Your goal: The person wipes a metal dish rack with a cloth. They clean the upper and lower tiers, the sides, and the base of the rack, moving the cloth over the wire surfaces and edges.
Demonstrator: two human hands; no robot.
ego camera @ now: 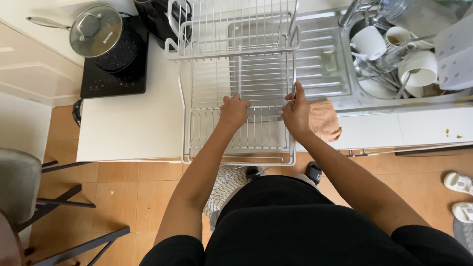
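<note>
A white two-tier wire dish rack (197,106) stands on the white counter (128,125) in front of me. My left hand (233,111) rests with curled fingers on the wires of the rack's lower tier. My right hand (297,112) grips the rack's right side rail at its lower tier, thumb up along the upright. Both tiers of the rack hold nothing. An orange cloth (325,120) lies just right of my right hand.
A sink (345,106) at the right is piled with white cups, bowls, plates and cutlery. A black induction hob (106,81) with a lidded pan (96,30) sits back left, a black kettle (160,19) beside it. White shoes (458,183) lie on the tiled floor; a chair (19,184) stands left.
</note>
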